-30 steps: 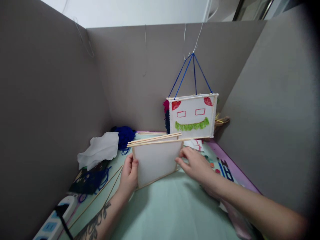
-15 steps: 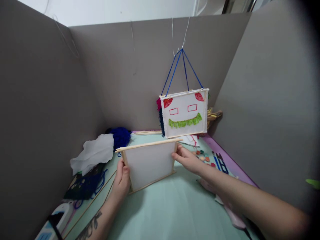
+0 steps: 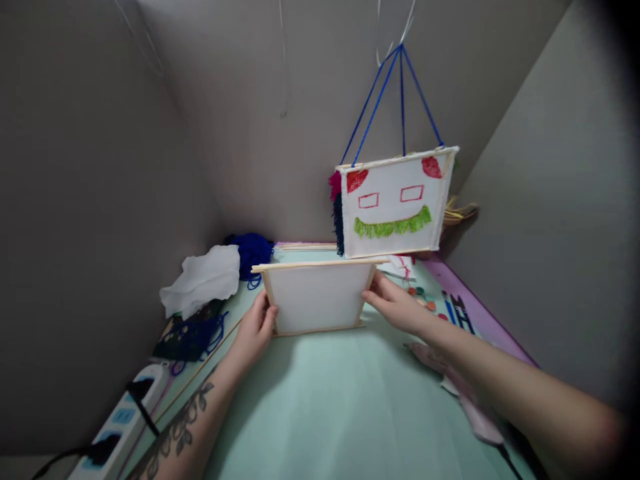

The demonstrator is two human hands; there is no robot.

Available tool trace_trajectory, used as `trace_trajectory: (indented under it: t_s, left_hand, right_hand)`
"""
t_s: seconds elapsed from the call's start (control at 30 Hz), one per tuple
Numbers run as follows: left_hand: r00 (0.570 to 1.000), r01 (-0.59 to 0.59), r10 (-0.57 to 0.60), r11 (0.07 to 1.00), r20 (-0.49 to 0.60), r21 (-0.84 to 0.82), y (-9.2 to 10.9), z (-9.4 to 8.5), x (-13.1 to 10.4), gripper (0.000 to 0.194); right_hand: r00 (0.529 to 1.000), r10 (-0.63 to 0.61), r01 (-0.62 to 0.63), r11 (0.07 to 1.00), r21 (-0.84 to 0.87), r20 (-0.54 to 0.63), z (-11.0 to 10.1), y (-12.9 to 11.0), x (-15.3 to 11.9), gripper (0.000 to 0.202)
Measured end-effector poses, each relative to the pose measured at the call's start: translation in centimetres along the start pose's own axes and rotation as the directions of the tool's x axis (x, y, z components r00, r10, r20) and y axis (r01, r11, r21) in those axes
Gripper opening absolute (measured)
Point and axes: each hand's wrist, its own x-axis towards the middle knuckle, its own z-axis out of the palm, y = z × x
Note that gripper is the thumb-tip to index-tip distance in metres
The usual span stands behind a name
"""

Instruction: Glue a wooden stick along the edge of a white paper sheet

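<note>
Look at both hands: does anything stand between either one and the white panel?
Nothing visible does. The left hand and right hand hold the panel by opposite sides; the hanging box is beyond it.

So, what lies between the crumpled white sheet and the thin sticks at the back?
Blue yarn lies between the crumpled sheet and the thin sticks in the head view.

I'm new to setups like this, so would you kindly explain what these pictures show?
There is no robot here: a person works bare-handed, and one camera worn on their head takes every picture, looking forward and down. The left hand and right hand hold a white panel edged with wooden sticks. On the pale green surface lie blue yarn, crumpled white material and a power strip. Beyond, a decorated box hangs by blue cords.
</note>
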Motion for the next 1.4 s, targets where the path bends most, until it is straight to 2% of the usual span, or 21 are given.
trace_trajectory:
  t_s: [0.17, 0.3, 0.47, 0.57, 0.7, 0.8, 0.97, 1.13, 1.3, 1.4]
  left_hand:
    - [0.999, -0.039, 0.039, 0.999, 0.014, 0.029, -0.1, -0.4, 0.4, 0.048]
    - [0.994, -0.035, 0.037, 0.999, 0.101, -0.021, -1.0, -0.3, 0.5, 0.060]
    - [0.993, -0.030, 0.020, 0.996, 0.116, 0.088, -1.8, 0.3, 0.3, 0.062]
    - [0.990, -0.046, 0.028, 0.991, 0.136, 0.125, -1.3, 0.8, 0.2, 0.057]
    - [0.990, -0.053, 0.031, 0.987, 0.136, 0.154, -0.9, 1.1, 0.1, 0.045]
    - [0.983, -0.053, 0.021, 0.983, 0.180, 0.175, -1.0, 1.1, 0.0, 0.049]
    - [0.970, -0.001, -0.046, 0.981, 0.237, 0.194, -1.5, 1.5, -0.2, 0.065]
    - [0.968, 0.035, -0.078, 0.983, 0.239, 0.180, -2.1, 2.1, -0.4, 0.071]
    - [0.979, -0.053, 0.017, 0.984, 0.202, 0.172, -3.0, 2.2, -0.4, 0.073]
    - [0.977, -0.042, 0.006, 0.985, 0.212, 0.166, -3.6, 2.2, -0.4, 0.072]
  right_hand:
    - [0.999, -0.035, 0.034, 0.999, -0.041, -0.027, -0.2, 0.0, 0.2, 0.034]
    - [0.997, 0.070, -0.071, 0.992, -0.104, -0.014, -0.4, 0.5, 0.3, 0.024]
    - [0.995, 0.095, -0.082, 0.951, -0.298, 0.031, -0.9, 0.1, 0.3, 0.023]
    - [0.992, 0.119, -0.125, 0.916, -0.382, -0.040, -0.6, -0.1, -0.1, 0.026]
    - [0.988, 0.063, -0.109, 0.927, -0.358, -0.140, 0.3, 0.5, -0.7, 0.035]
    - [0.993, 0.068, -0.105, 0.898, -0.427, -0.101, 0.2, 1.0, -0.9, 0.033]
    - [0.978, 0.211, -0.168, 0.781, -0.601, 0.000, -1.1, 0.9, -0.8, 0.023]
    - [0.970, 0.214, -0.113, 0.814, -0.569, 0.113, -2.2, 1.2, -0.4, 0.021]
    - [0.971, 0.215, -0.112, 0.789, -0.605, 0.101, -2.2, 1.2, -0.2, 0.013]
    - [0.969, 0.236, -0.131, 0.758, -0.639, 0.080, -1.8, 0.8, -0.3, 0.012]
